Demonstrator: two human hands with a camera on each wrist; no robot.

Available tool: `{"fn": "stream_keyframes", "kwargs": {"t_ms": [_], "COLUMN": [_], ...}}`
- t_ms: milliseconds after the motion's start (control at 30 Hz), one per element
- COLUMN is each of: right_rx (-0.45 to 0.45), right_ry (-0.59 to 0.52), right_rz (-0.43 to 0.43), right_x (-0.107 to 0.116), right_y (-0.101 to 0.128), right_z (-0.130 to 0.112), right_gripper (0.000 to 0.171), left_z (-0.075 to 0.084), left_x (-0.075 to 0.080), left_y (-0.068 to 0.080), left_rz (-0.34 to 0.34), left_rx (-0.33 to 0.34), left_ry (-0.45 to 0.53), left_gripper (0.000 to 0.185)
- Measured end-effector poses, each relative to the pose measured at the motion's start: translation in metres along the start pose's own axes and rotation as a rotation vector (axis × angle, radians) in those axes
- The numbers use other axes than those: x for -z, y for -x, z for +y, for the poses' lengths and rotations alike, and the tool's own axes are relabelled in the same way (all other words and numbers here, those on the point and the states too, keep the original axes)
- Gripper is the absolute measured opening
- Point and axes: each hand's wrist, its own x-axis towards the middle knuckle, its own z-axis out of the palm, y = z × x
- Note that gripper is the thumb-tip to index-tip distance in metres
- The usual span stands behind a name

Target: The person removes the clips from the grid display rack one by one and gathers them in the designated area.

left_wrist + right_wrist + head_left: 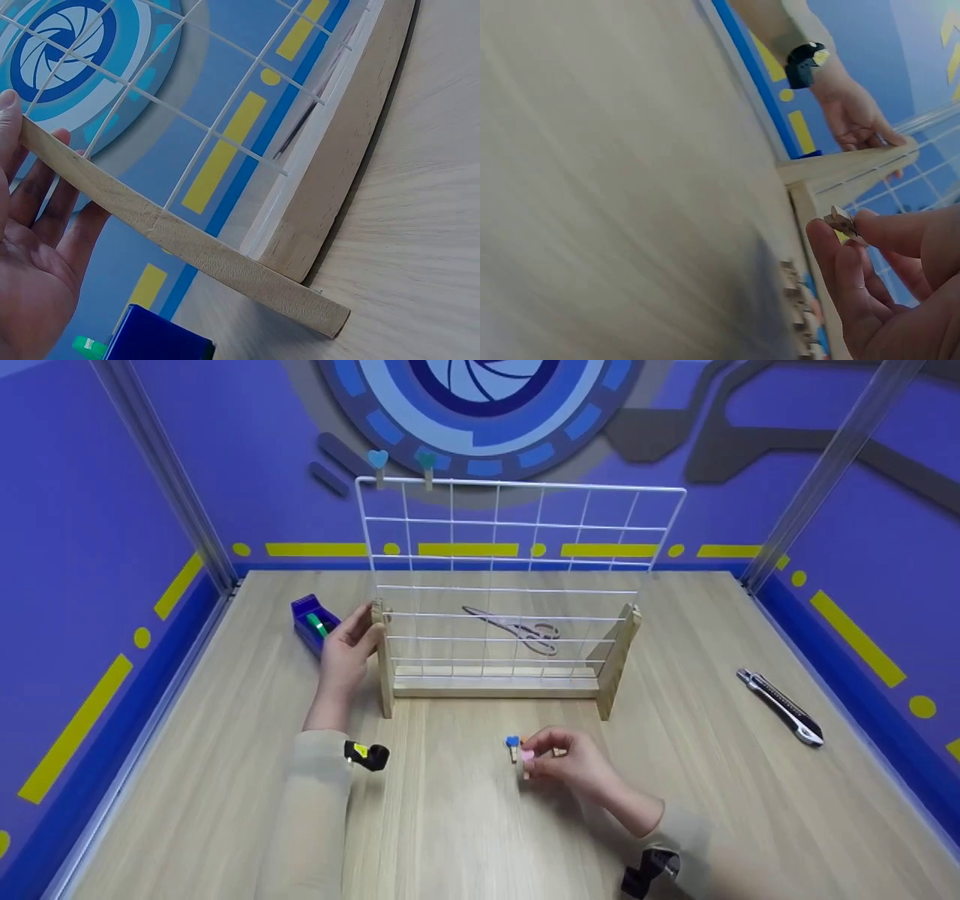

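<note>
A white wire grid [497, 523] stands upright in a wooden stand [495, 688]. My left hand [346, 649] grips the top of the stand's left side post [161, 225], thumb on one side and fingers on the other. Between thumb and fingertips, my right hand [574, 765] pinches a small wooden clothespin [843, 222] with a pink heart, in front of the stand. Close by its fingertips, a clothespin with a blue heart [513, 744] lies on the table; the right wrist view has several clothespins [799, 304] in a row there. Light-blue and green heart clothespins [427, 466] sit on the grid's top wire, at the left.
Behind the grid lie scissors [517, 630]. A blue holder [305, 619] with a green item stands left of the stand, close to my left hand. On the right side of the wooden table [225, 780] rests a box cutter [780, 707]. Blue panels [862, 585] enclose the table.
</note>
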Motion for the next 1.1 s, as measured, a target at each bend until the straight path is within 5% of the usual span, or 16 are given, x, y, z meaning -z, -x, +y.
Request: {"fn": "stream_keyframes", "kwargs": {"t_ms": [267,833,1100], "right_rx": [-0.109,-0.097,-0.098], "right_ry": [-0.113,0.123,0.13], "right_rz": [-0.075,-0.049,-0.056], "right_x": [-0.015,-0.022,-0.021], "right_y": [0.003,0.001,0.001], "right_z": [0.013,0.015,0.014], "right_gripper": [0.019,0.015,0.018], "left_z": [-0.001,0.001,-0.001], "left_x": [0.0,0.0,0.002], "left_y": [-0.001,0.0,0.0], "left_rz": [-0.001,-0.007,-0.02], "left_rx": [-0.006,0.01,0.003], "left_ry": [0.016,-0.025,-0.016], "left_gripper": [0.052,0.054,0.054]}}
